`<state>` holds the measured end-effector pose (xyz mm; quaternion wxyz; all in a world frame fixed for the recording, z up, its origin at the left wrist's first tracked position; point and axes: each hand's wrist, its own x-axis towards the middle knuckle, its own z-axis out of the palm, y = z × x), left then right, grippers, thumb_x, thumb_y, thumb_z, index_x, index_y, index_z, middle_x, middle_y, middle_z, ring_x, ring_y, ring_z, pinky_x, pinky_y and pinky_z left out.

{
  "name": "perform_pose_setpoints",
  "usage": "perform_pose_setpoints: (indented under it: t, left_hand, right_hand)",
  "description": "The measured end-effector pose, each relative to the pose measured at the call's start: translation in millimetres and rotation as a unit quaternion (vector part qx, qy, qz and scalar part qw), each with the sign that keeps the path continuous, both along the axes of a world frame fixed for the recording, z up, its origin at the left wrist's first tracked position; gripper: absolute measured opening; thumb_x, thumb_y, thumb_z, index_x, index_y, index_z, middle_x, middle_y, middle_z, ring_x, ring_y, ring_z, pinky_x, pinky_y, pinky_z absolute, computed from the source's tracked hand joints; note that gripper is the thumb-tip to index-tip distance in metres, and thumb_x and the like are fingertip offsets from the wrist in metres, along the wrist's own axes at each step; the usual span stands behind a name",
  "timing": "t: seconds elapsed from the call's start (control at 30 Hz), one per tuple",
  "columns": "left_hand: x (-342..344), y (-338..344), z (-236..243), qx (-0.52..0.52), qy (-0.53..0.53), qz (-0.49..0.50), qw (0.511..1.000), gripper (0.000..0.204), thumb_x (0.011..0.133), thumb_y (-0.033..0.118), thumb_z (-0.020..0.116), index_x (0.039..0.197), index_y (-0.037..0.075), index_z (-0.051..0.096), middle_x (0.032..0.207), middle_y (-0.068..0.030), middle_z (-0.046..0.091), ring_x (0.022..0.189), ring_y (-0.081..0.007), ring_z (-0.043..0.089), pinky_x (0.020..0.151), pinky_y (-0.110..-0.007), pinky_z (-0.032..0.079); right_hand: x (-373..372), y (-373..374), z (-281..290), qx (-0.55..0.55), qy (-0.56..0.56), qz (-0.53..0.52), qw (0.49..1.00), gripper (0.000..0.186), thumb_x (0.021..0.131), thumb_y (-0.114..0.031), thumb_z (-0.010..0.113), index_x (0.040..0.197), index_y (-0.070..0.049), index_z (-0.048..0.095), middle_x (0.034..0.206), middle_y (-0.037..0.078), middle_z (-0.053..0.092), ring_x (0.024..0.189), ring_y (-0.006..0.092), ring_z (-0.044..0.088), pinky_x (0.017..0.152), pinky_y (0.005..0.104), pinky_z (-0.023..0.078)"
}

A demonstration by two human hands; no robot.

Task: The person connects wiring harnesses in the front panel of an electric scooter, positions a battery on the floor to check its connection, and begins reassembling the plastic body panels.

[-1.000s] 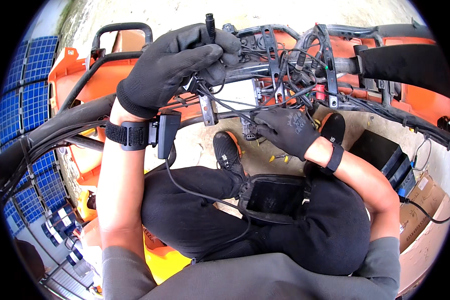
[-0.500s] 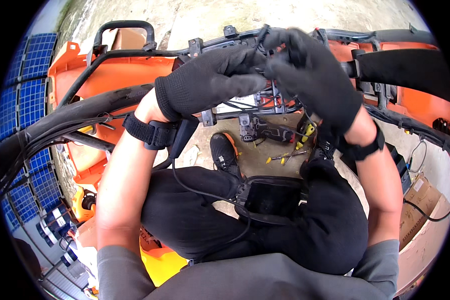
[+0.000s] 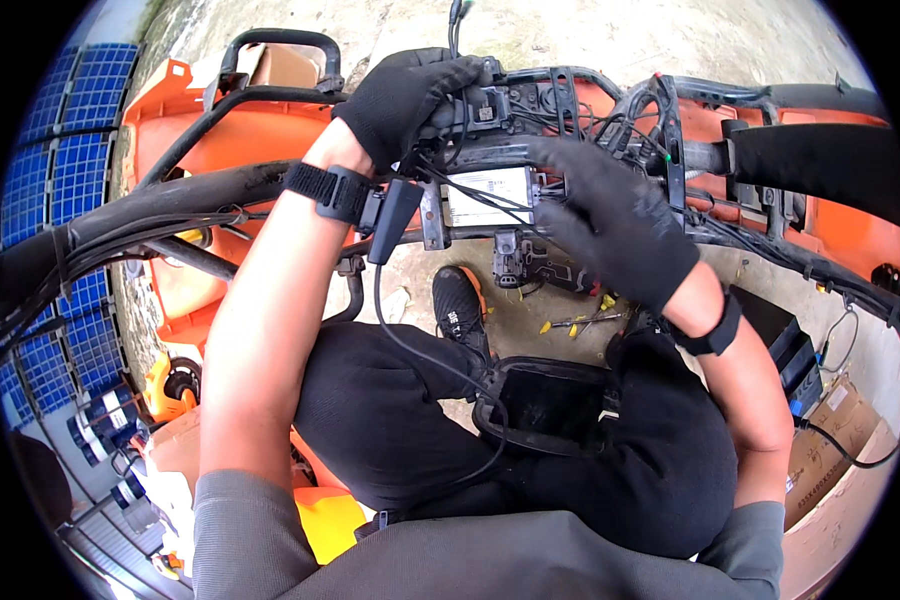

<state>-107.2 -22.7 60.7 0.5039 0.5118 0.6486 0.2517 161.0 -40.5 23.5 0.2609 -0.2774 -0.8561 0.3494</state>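
Observation:
I sit over an orange machine frame [image 3: 220, 140] with black tubes. My left hand [image 3: 402, 100], in a black glove, is closed around a black connector block [image 3: 480, 100] on the black wiring harness [image 3: 580, 110] at the top middle. My right hand [image 3: 615, 215], also gloved, rests with fingers spread on the harness just right of a silver-white labelled box [image 3: 488, 192]. A strap with a small black device [image 3: 385, 215] is on my left wrist, and a cable runs from it down to a black pouch [image 3: 550, 405] on my lap.
Blue solar panels [image 3: 40, 200] lie at the left. Yellow-handled tools [image 3: 575, 322] lie on the concrete below the frame, beside my black shoe [image 3: 460, 315]. A black battery box [image 3: 785, 345] and cardboard boxes [image 3: 840, 450] sit at the right. A black padded bar [image 3: 820, 160] crosses the upper right.
My left hand has shifted up and left onto the connector block. My right hand has come down and to the right, spreading over the harness beside the labelled box.

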Motion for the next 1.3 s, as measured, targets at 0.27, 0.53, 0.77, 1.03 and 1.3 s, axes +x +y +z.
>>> perform_pose_setpoints:
  t: [0.27,0.53,0.77,1.03,1.3]
  left_hand:
    - [-0.8,5.3,-12.5,0.013,-0.223,0.007,0.975,0.036,0.106,0.025,0.046,0.129,0.0,0.058,0.114,-0.0066,0.067,0.09,-0.0065,0.065,0.078,-0.018,0.055]
    - [2.2,1.9,-17.7,0.0,-0.336,-0.036,0.941,0.045,0.103,0.016,0.05,0.141,-0.007,0.04,0.138,-0.0217,0.054,0.119,-0.0274,0.062,0.102,-0.035,0.051]
    - [-19.6,-1.4,-0.1,0.084,-0.068,0.046,0.993,0.045,0.094,0.014,0.058,0.136,0.0,0.052,0.127,-0.0143,0.063,0.107,-0.0221,0.066,0.092,-0.032,0.053]
    - [-50.2,-17.7,-16.0,0.052,0.311,0.007,0.949,0.046,0.084,0.01,0.063,0.128,0.0,0.058,0.1,-0.0169,0.071,0.088,-0.0179,0.066,0.083,-0.033,0.053]
    - [-60.3,-27.0,-21.6,0.038,0.424,0.01,0.905,0.046,0.08,0.029,0.068,0.113,-0.003,0.065,0.103,-0.0262,0.07,0.096,-0.0374,0.07,0.083,-0.043,0.054]
  right_hand:
    - [-5.7,-13.9,-33.4,0.008,-0.153,0.046,0.987,0.04,0.088,-0.021,0.064,0.124,-0.007,0.056,0.104,0.017,0.064,0.092,0.0372,0.065,0.078,0.0466,0.053]
    - [-7.9,-6.0,-29.4,-0.081,-0.139,0.034,0.986,0.026,0.088,-0.018,0.062,0.111,-0.005,0.064,0.097,0.019,0.068,0.093,0.0387,0.065,0.08,0.0463,0.052]
    - [-5.5,2.0,-11.8,-0.259,-0.046,0.02,0.965,0.029,0.09,-0.018,0.062,0.113,0.0,0.063,0.099,0.019,0.069,0.091,0.028,0.067,0.082,0.0377,0.052]
    - [-44.1,3.6,10.9,0.102,-0.05,-0.016,0.993,0.027,0.091,-0.015,0.06,0.117,-0.007,0.063,0.111,0.015,0.067,0.091,0.0316,0.068,0.078,0.0405,0.055]
    - [-89.5,16.4,-21.7,0.032,-0.223,0.078,0.971,0.021,0.092,-0.025,0.059,0.105,-0.009,0.064,0.092,0.018,0.066,0.093,0.0354,0.065,0.079,0.0466,0.051]
